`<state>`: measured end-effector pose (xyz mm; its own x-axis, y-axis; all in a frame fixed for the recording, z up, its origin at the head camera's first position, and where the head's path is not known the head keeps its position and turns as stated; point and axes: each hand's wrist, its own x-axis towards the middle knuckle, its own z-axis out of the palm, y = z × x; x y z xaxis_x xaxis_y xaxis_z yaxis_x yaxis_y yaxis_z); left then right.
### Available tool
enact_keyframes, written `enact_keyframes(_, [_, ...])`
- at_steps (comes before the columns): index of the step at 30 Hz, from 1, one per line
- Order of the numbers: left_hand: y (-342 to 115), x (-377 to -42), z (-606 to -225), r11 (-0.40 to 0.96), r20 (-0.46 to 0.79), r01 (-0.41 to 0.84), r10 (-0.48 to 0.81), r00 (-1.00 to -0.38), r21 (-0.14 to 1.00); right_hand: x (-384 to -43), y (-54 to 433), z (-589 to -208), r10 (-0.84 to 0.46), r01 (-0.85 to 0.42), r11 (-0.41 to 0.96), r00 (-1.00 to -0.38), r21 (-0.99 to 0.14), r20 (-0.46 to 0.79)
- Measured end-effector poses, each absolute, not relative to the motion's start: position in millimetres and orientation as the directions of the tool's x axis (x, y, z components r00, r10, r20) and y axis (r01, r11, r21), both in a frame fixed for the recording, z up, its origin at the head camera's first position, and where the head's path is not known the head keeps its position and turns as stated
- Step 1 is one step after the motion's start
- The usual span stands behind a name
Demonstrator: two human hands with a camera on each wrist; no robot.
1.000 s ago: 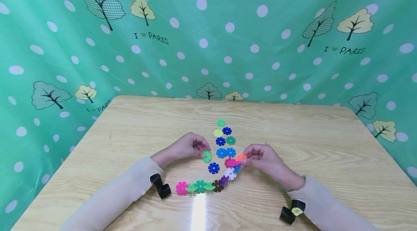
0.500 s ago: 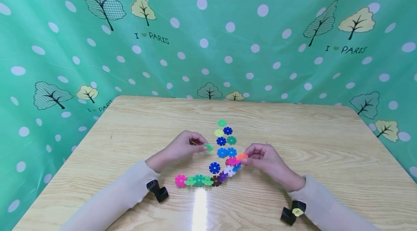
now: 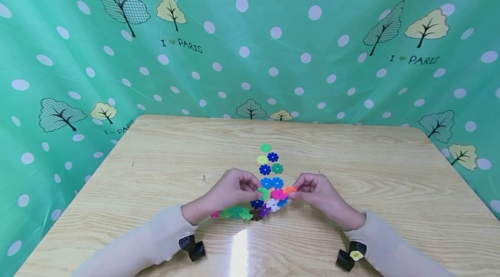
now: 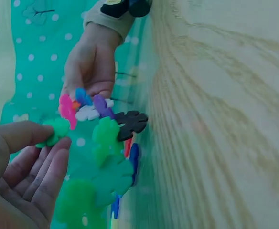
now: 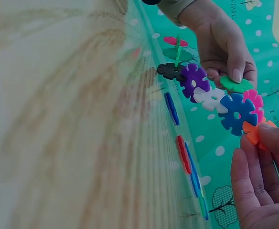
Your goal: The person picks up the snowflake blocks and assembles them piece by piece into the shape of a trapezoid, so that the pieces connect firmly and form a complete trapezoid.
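My left hand [image 3: 259,191] pinches a green snowflake disc [image 3: 264,193] [image 4: 56,132] between thumb and fingers, right beside the pink disc [image 3: 278,194] near the chain's upper end. A chain of joined discs [image 3: 250,213] runs from pink through greens, brown, purple [image 5: 194,80], white and blue [image 5: 236,113] to an orange disc [image 3: 289,189] [image 5: 253,131]. My right hand [image 3: 294,191] pinches that orange end, so the right part of the chain is raised off the table [image 3: 164,168].
Loose discs lie flat behind my hands: a green one [image 3: 266,147], dark blue ones [image 3: 272,156], a yellow-green one [image 3: 261,159], a teal one [image 3: 277,168] and a joined light-blue pair [image 3: 271,182]. Another dark blue disc [image 3: 256,203] lies under the chain. A spotted green cloth [image 3: 250,51] backs the table.
My left hand picked the green disc up from the table and carried it right, up to the pink disc of the chain. My right hand kept hold of the orange end.
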<state>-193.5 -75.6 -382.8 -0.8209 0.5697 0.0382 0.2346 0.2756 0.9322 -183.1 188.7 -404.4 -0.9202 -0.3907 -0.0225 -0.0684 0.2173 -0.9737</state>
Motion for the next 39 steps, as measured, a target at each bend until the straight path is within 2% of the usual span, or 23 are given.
enact_keyframes(13, [-68,-188,-383,0.268,0.058,0.229,0.525,-0.849,0.936,-184,187,-405,-0.393,-0.078,0.197,-0.92,-0.977,-0.006])
enact_keyframes(27, [-66,-190,-388,0.27,0.103,0.299,0.56,-0.822,0.915,-184,187,-405,-0.388,-0.058,0.188,-0.921,-0.98,-0.019])
enact_keyframes(39, [-61,-186,-385,0.28,0.069,0.241,0.51,-0.857,0.929,-184,187,-408,-0.396,-0.069,0.185,-0.918,-0.98,-0.011])
